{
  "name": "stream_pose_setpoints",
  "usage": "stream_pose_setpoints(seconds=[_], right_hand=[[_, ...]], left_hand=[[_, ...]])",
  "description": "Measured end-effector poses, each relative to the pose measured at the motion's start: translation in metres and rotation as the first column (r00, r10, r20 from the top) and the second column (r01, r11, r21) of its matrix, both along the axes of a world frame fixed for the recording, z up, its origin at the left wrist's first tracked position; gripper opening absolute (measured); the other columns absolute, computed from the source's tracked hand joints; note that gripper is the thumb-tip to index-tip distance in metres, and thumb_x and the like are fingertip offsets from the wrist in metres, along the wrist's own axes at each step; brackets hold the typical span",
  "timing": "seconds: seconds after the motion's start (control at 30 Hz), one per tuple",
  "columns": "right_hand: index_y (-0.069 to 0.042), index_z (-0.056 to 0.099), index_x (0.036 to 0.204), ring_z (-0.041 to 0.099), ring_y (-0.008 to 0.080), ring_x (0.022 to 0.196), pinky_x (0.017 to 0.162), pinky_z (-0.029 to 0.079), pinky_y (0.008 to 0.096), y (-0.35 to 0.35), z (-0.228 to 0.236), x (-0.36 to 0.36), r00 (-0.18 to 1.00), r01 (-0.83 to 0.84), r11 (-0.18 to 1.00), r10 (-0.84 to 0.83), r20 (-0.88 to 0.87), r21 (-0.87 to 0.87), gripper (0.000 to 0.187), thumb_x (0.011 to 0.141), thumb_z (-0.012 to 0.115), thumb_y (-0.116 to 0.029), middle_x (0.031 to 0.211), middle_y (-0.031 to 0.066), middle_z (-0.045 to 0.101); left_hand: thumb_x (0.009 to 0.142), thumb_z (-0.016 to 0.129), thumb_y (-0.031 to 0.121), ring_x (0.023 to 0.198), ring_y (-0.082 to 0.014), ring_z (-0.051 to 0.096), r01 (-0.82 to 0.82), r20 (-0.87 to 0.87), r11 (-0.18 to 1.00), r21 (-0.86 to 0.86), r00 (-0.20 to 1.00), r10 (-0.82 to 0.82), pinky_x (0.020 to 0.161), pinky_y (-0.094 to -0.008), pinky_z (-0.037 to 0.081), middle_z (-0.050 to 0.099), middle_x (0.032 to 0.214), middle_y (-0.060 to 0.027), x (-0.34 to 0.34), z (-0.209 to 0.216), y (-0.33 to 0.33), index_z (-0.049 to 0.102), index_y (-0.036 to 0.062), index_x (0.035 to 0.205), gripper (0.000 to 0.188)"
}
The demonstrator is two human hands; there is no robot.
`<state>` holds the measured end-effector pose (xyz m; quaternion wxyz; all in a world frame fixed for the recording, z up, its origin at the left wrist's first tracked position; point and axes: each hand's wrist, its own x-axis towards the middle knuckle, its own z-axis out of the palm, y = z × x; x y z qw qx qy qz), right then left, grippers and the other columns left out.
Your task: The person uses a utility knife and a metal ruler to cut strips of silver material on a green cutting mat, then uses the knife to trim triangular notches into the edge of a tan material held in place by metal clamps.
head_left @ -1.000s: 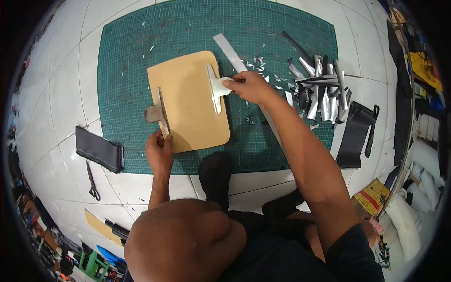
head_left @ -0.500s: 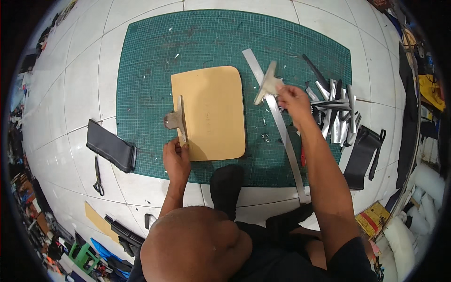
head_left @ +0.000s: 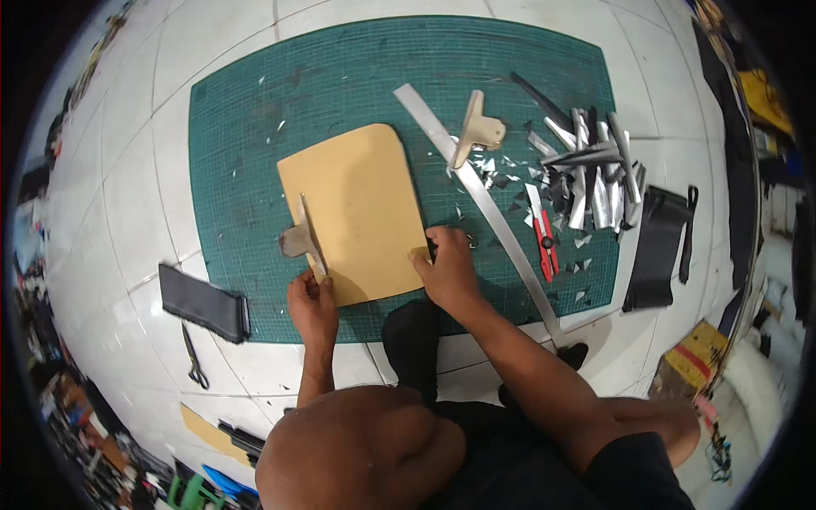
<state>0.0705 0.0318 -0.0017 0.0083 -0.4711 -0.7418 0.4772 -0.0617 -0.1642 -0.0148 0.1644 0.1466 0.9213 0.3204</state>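
Observation:
A tan card pattern (head_left: 361, 212) with rounded right corners lies slightly turned on the green cutting mat (head_left: 340, 76). A metal bulldog clip (head_left: 297, 240) grips its left edge. My left hand (head_left: 313, 302) pinches the lower left edge, just below that clip. At the lower right edge, my right hand (head_left: 449, 268) holds the card between thumb and fingers; something dark shows under the edge there. A second bulldog clip (head_left: 478, 132) lies across a long steel ruler (head_left: 501, 223), clear of both hands.
Right of the ruler lies a red utility knife (head_left: 544, 242) with its blade out, beside dark and silvery scraps (head_left: 595, 170). Black folded pieces flank the mat, one at right (head_left: 659, 246), one at left (head_left: 202, 302). Scissors (head_left: 194, 361) rest on the tiles.
My right hand has left the second clip, which now lies on the ruler, and has come to the card's right edge. The card has turned slightly counterclockwise; the whole view has shifted.

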Motion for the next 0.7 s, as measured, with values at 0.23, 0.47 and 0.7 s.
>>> stream_pose_setpoints(seconds=[0.23, 0.47, 0.7], right_hand=[[0.002, 0.054, 0.122, 0.058, 0.0362, 0.106, 0.091, 0.047, 0.0444, 0.000, -0.002, 0.001, 0.997, 0.065, 0.995, -0.068, -0.034, -0.082, 0.048, 0.081, 0.074, -0.016, 0.112, 0.0208, 0.060], [0.001, 0.057, 0.119, 0.063, 0.0324, 0.100, 0.085, 0.050, 0.0417, 0.009, -0.012, -0.003, 0.996, 0.089, 0.961, -0.085, 0.027, -0.261, 0.047, 0.082, 0.074, -0.021, 0.105, 0.0179, 0.064], [-0.001, 0.058, 0.109, 0.065, 0.0338, 0.093, 0.082, 0.051, 0.0424, 0.006, -0.003, -0.004, 0.999, 0.032, 0.997, -0.034, -0.028, -0.067, 0.035, 0.083, 0.073, -0.020, 0.097, 0.0174, 0.065]], left_hand=[[0.087, 0.070, 0.010, 0.083, -0.0225, 0.060, 0.026, -0.011, 0.998, -0.053, 1.000, -0.027, 0.074, -0.0355, 0.050, 0.059, 0.096, -0.0122, 0.000, 0.000, -0.001, 0.061, -0.0025, 0.111, 0.028], [0.087, 0.069, 0.010, 0.083, -0.0217, 0.061, -0.011, 0.026, 1.000, 0.008, 1.000, 0.011, 0.075, -0.0355, 0.050, 0.061, 0.096, -0.0126, -0.004, -0.004, -0.006, 0.061, -0.0029, 0.111, 0.028], [0.087, 0.070, 0.011, 0.083, -0.0206, 0.061, -0.031, 0.093, 0.999, -0.024, 0.995, 0.033, 0.075, -0.0348, 0.051, 0.062, 0.098, -0.0130, -0.003, -0.002, -0.003, 0.061, -0.0036, 0.112, 0.030]])
